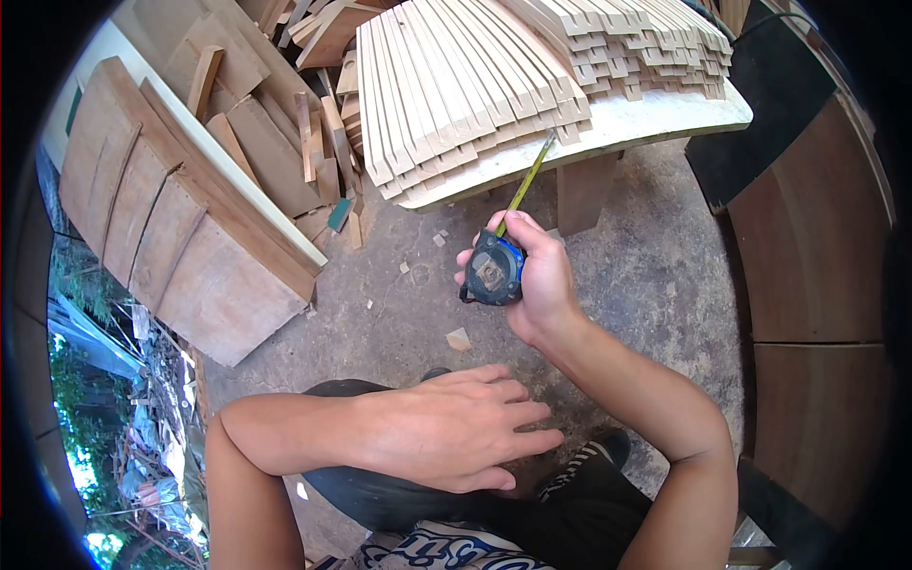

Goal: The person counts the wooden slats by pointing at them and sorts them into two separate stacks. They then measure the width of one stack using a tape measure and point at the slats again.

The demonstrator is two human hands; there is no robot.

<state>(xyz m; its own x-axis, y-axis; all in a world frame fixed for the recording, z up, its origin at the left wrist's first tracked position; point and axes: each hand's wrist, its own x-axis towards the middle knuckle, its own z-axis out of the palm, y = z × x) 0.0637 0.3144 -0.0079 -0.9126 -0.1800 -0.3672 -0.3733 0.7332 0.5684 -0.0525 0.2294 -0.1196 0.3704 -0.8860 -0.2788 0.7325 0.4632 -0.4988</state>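
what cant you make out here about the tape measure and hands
Head view:
- Markings on the yellow blade of the black-and-blue tape measure in the right hand: too small.
- Whether the blade tip hooks the stacked pale wooden slats: too small.
- Far end of the slats: cut off by the top edge.
- Palm of the left hand: face down on the black-clad knee.

You have two hands in view, the left hand (446, 427) and the right hand (537, 271). One tape measure (494, 271). One counter (665, 119), bearing two heaps of slats (446, 85), too many to count singly. Four broad boards (161, 228) at left.
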